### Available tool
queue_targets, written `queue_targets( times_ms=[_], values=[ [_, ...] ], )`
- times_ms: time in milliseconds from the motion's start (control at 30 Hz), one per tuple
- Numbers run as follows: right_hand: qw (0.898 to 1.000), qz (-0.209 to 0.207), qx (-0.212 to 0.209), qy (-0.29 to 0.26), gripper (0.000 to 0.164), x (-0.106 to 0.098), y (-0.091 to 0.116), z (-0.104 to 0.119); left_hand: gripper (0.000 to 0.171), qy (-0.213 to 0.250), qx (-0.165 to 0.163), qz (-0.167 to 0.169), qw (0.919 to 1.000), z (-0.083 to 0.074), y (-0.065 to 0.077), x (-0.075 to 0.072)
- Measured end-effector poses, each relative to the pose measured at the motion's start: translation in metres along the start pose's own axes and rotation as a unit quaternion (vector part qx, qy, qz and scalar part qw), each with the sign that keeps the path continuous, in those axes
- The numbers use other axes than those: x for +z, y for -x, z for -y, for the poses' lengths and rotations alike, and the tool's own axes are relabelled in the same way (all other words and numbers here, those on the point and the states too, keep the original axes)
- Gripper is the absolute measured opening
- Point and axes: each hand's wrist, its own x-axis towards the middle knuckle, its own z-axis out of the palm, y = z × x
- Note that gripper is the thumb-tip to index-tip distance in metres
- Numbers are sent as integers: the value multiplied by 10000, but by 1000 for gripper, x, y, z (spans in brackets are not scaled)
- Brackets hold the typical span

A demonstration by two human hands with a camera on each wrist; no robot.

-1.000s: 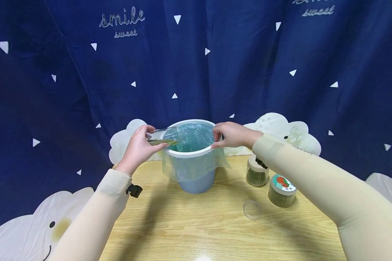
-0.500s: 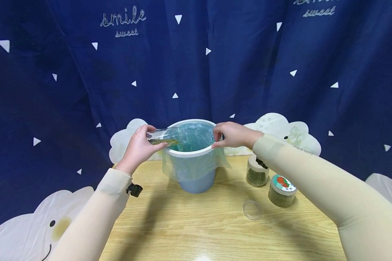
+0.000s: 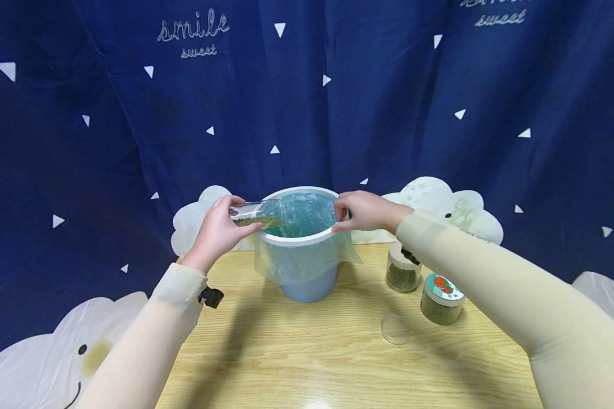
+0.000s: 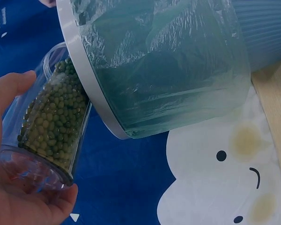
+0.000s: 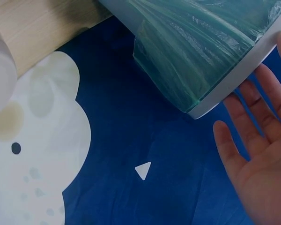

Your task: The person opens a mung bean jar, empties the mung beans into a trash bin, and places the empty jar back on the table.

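My left hand (image 3: 219,230) grips a clear plastic jar (image 3: 249,210) near its base, holding it on its side. Its mouth reaches over the left rim of a blue waste bin (image 3: 307,291). Green mung beans (image 4: 56,117) lie along the jar's lower wall up to the mouth in the left wrist view. A thin greenish bag (image 3: 302,267) lines the bin and folds down over the outside. At the bin's right side, my right hand (image 3: 363,211) holds the white rim (image 5: 229,86) between thumb and fingers.
Right of the bin stand two lidded jars: one white-topped with dark green contents (image 3: 403,278), the other with a red fruit picture on its lid (image 3: 442,309). A clear round lid (image 3: 395,329) lies on the wooden table (image 3: 297,352). Behind hangs a blue curtain (image 3: 307,113).
The jar has turned slightly in my left hand, and the beans inside reach a little nearer its mouth. Both hands stay almost in place.
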Motion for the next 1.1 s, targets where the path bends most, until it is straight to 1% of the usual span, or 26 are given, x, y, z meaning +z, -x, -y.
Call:
queue_targets(
  times_ms=[600,800,1100],
  values=[
    [10000,51,58,-24,26,0,0,1,67,-3,44,-4,10000,-1,0,-1],
    [9999,63,83,-20,27,-2,1,4,68,30,13,26,10000,-1,0,0],
    [10000,25,54,11,26,-1,1,3,68,50,-6,40,10000,-2,1,0]
  ],
)
